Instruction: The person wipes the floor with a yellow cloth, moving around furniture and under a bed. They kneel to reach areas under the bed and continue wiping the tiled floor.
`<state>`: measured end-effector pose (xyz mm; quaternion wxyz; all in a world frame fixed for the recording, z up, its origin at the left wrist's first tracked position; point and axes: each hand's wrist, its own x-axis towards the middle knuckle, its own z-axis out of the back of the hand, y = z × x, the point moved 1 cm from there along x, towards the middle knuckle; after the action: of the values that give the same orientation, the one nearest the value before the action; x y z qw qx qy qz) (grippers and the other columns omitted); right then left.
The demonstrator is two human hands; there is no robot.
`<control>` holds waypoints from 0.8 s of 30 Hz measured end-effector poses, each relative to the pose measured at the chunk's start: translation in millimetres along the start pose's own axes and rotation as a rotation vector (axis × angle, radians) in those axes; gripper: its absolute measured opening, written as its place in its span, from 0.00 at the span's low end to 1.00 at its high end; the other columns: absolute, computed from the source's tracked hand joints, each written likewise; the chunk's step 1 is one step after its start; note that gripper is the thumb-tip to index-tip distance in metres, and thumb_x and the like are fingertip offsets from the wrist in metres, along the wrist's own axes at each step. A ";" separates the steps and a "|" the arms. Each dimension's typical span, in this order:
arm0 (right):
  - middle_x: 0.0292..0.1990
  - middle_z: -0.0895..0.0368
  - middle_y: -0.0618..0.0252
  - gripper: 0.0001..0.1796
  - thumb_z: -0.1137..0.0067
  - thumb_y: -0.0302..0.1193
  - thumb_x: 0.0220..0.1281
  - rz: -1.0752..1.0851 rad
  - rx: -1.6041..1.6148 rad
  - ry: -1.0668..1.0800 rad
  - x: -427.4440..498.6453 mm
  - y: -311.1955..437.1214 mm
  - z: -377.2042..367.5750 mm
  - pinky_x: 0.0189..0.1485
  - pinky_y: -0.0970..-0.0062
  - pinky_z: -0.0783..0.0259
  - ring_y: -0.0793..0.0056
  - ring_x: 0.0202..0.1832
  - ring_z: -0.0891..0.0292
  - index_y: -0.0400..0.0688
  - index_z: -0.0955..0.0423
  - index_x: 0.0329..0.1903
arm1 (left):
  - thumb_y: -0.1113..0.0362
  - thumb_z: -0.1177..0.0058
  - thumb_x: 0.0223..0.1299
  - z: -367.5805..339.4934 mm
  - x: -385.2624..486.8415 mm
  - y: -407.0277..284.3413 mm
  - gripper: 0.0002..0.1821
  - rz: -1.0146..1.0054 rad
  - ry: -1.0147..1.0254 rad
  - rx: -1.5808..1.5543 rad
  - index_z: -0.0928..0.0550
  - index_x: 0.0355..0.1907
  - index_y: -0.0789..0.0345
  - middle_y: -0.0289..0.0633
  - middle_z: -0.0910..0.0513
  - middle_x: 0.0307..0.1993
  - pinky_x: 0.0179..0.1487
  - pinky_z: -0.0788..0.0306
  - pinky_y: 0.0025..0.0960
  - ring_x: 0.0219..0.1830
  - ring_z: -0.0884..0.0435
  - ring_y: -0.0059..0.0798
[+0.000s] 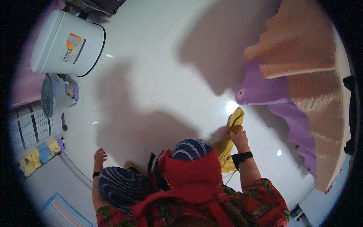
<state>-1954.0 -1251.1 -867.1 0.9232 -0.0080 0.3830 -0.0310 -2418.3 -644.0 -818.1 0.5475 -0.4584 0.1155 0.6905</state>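
Note:
My right hand (239, 137) grips a mustard-yellow cloth (235, 117) at the right. One end of the cloth points away from me towards the purple bedding, and the rest trails back beside my knee. On the far left, my left hand (100, 156) hangs above the floor near my patterned trouser leg (119, 184), holding nothing, with its fingers apart and slightly bent. A red apron (192, 173) covers my lap and hides part of the cloth.
A bed with a striped orange cover (317, 105) and purple sheet (262, 85) drapes along the right. White lidded bin (56, 54), bagged waste basket (52, 96) and slatted storage unit (37, 124) line the left. Pale glossy tiles (158, 79) lie between; a striped mat (66, 211) is lower left.

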 end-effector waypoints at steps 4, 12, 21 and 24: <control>0.52 0.35 0.32 0.45 0.49 0.40 0.58 -0.095 0.126 -0.114 -22.9 30.3 -35.7 0.51 0.56 0.27 0.38 0.49 0.27 0.35 0.61 0.70 | 0.58 0.48 0.62 -10.2 12.9 32.3 0.24 -0.004 0.176 -0.180 0.30 0.60 0.62 0.39 0.21 0.43 0.38 0.28 0.29 0.38 0.22 0.26; 0.56 0.40 0.31 0.40 0.49 0.29 0.58 0.332 -0.122 -0.043 -11.7 149.6 -39.5 0.51 0.65 0.26 0.45 0.52 0.29 0.27 0.60 0.66 | 0.57 0.48 0.63 10.4 3.4 34.6 0.24 -0.177 0.057 -0.411 0.29 0.59 0.65 0.39 0.21 0.44 0.44 0.28 0.27 0.42 0.22 0.25; 0.38 0.22 0.49 0.19 0.49 0.36 0.56 0.893 -0.951 -0.305 -16.7 373.1 -45.8 0.41 0.55 0.33 0.52 0.47 0.30 0.37 0.22 0.46 | 0.58 0.49 0.64 6.4 25.4 47.2 0.22 -0.242 0.055 -0.581 0.28 0.58 0.66 0.40 0.20 0.44 0.44 0.28 0.27 0.42 0.22 0.25; 0.41 0.25 0.42 0.21 0.52 0.31 0.58 0.994 -0.767 -0.105 -60.0 443.4 -75.4 0.41 0.52 0.30 0.51 0.45 0.26 0.32 0.34 0.52 | 0.59 0.49 0.64 11.1 34.0 53.7 0.22 -0.231 0.063 -0.612 0.28 0.58 0.66 0.40 0.20 0.44 0.44 0.28 0.27 0.42 0.22 0.25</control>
<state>-2026.9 -804.2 -895.1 0.7763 -0.1612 0.2791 0.5417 -2469.6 -634.6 -856.1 0.4551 -0.6328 -0.1332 0.6121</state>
